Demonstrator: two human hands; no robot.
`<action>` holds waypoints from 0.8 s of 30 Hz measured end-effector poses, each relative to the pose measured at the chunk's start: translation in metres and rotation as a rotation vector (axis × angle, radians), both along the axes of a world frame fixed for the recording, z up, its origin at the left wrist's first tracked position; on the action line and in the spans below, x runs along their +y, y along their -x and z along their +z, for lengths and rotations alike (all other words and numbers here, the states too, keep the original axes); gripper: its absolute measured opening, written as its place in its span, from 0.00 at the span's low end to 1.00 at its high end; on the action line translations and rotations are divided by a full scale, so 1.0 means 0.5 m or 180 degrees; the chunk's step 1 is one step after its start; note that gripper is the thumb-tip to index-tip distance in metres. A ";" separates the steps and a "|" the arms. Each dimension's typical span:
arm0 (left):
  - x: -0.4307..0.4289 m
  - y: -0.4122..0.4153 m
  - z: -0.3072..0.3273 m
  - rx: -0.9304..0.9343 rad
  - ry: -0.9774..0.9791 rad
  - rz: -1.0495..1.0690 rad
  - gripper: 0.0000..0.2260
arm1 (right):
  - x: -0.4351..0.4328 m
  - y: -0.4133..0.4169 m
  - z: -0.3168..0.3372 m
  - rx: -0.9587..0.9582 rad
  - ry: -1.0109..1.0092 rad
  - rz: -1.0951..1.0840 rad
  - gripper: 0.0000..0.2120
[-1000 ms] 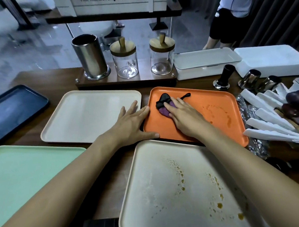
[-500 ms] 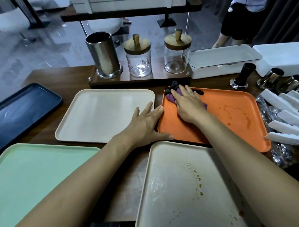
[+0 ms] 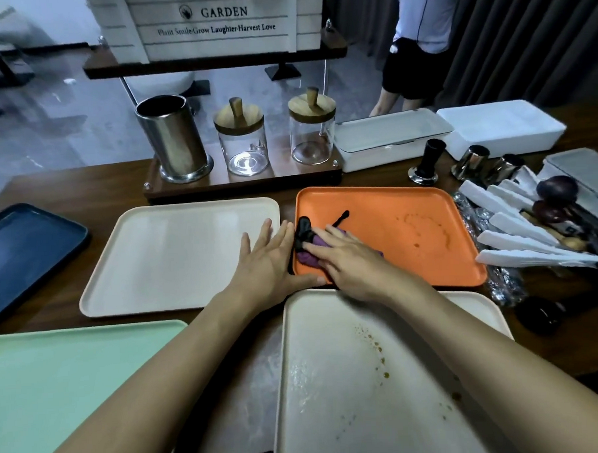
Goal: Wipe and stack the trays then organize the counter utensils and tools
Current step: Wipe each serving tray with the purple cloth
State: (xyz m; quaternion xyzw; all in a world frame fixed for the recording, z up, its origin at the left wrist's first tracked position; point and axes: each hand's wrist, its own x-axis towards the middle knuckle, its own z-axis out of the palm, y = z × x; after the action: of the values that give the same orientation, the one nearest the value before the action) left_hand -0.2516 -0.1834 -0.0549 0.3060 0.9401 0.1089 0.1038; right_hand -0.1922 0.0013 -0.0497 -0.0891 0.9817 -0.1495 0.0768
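White GARDEN sign [image 3: 213, 21], person standing behind [image 3: 416, 50], dark curtain [image 3: 529, 38] at right

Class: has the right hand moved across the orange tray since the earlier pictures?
Yes. The right hand, pressing the cloth, has slid from the far left corner of the orange tray back toward its near edge.

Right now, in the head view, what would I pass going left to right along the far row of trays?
In order: navy tray → cream tray → orange tray → white-handled utensils.
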 end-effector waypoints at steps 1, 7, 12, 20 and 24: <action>0.000 0.001 0.000 0.0022 -0.0008 -0.0005 0.56 | -0.003 -0.011 0.003 -0.0017 0.0046 0.0028 0.24; -0.005 0.013 -0.007 0.0130 0.0102 -0.0247 0.63 | -0.009 -0.043 0.010 -0.0100 0.0210 0.0046 0.24; -0.005 0.016 -0.001 0.0071 0.0204 -0.0232 0.63 | -0.007 -0.050 0.006 -0.0056 0.0273 0.0075 0.24; -0.004 0.006 0.013 -0.0161 0.0212 -0.0100 0.52 | 0.015 -0.055 0.001 0.0004 0.0292 0.0187 0.24; -0.001 0.005 0.017 -0.0229 0.0225 -0.0066 0.52 | 0.038 -0.063 0.001 0.0005 0.0295 0.0229 0.24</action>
State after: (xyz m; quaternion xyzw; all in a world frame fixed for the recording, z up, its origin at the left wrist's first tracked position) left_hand -0.2543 -0.1840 -0.0463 0.3078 0.9358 0.0855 0.1494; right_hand -0.1608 0.0204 -0.0491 -0.1279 0.9700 -0.1918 0.0772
